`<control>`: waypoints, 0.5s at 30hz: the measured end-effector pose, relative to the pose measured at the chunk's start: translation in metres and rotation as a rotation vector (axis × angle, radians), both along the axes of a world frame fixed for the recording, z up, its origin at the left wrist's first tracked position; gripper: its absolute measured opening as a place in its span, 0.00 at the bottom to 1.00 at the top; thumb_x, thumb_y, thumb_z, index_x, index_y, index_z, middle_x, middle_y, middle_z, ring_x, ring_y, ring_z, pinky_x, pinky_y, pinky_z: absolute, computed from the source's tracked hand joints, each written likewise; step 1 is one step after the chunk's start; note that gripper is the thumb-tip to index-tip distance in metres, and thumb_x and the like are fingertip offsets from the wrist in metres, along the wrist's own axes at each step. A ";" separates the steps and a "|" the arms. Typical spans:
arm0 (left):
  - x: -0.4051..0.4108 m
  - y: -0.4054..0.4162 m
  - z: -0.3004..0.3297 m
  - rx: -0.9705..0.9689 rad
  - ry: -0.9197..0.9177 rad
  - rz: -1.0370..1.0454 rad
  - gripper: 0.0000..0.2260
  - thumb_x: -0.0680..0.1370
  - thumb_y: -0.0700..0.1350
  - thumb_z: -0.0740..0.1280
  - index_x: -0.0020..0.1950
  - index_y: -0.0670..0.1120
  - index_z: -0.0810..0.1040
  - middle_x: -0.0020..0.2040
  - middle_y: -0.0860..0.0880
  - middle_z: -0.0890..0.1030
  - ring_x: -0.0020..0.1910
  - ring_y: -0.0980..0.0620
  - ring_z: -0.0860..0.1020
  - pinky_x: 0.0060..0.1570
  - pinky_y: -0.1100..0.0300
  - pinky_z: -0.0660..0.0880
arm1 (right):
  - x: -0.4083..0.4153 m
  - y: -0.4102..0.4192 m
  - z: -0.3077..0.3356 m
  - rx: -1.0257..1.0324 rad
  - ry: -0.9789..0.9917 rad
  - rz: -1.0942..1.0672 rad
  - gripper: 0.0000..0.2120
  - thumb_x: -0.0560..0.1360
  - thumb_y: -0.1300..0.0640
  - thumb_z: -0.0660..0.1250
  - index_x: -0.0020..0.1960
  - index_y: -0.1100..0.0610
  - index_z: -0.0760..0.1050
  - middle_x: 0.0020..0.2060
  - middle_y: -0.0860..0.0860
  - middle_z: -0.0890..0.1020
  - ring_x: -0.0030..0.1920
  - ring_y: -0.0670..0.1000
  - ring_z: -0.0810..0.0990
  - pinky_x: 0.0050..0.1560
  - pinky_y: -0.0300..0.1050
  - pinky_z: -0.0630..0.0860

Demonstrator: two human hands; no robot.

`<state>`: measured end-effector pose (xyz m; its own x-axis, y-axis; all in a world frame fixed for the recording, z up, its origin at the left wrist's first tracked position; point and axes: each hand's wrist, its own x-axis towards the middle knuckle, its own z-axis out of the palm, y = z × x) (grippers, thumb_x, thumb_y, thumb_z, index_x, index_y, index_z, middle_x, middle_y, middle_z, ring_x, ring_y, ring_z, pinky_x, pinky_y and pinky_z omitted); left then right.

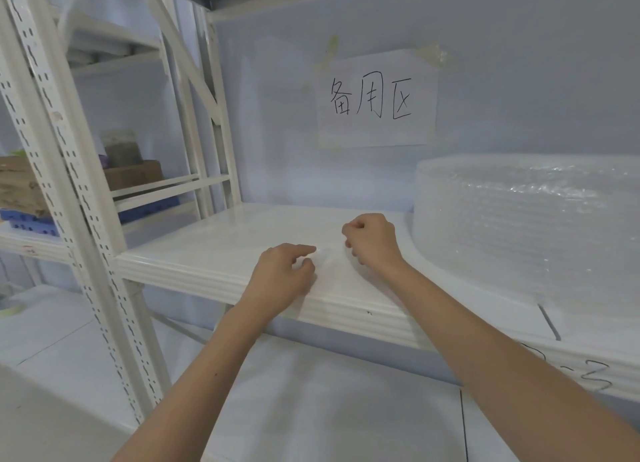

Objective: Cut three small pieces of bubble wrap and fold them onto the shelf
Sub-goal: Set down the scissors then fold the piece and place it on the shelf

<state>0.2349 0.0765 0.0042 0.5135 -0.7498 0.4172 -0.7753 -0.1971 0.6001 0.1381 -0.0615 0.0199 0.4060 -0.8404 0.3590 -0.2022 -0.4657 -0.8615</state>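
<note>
A small, nearly transparent piece of bubble wrap (331,257) lies on the white shelf (221,246), near its front edge. My left hand (282,278) pinches its left side with thumb and forefinger. My right hand (372,241) is closed over its right side, fingers curled down. The piece is hard to make out against the white board. A large roll of bubble wrap (526,229) stands on the same shelf, just right of my right hand.
A paper sign (375,99) with handwritten characters is taped to the back wall above the shelf. Perforated white uprights (74,191) stand at the left, with cardboard boxes (133,175) and a blue crate (29,222) behind. A lower shelf (329,402) runs beneath my arms.
</note>
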 end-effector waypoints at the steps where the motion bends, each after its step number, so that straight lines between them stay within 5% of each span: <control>1: -0.003 0.000 0.001 -0.016 0.000 -0.006 0.16 0.79 0.42 0.62 0.66 0.49 0.79 0.65 0.50 0.80 0.59 0.52 0.76 0.54 0.65 0.67 | -0.009 0.006 0.004 -0.005 -0.012 0.013 0.14 0.69 0.61 0.61 0.41 0.74 0.74 0.34 0.67 0.76 0.29 0.53 0.68 0.31 0.46 0.67; 9: -0.076 -0.020 0.007 -0.178 0.164 -0.239 0.12 0.80 0.47 0.63 0.60 0.52 0.82 0.60 0.60 0.81 0.53 0.59 0.78 0.50 0.71 0.70 | -0.149 0.075 -0.006 -0.016 -0.032 0.031 0.12 0.76 0.57 0.64 0.38 0.61 0.80 0.30 0.54 0.81 0.24 0.48 0.75 0.23 0.40 0.72; 15: -0.159 -0.049 0.006 -0.167 0.260 -0.508 0.09 0.79 0.51 0.65 0.53 0.53 0.83 0.53 0.63 0.82 0.48 0.66 0.78 0.44 0.78 0.70 | -0.269 0.072 -0.029 -0.143 -0.011 -0.437 0.16 0.75 0.55 0.64 0.35 0.67 0.74 0.30 0.64 0.76 0.25 0.53 0.71 0.29 0.50 0.73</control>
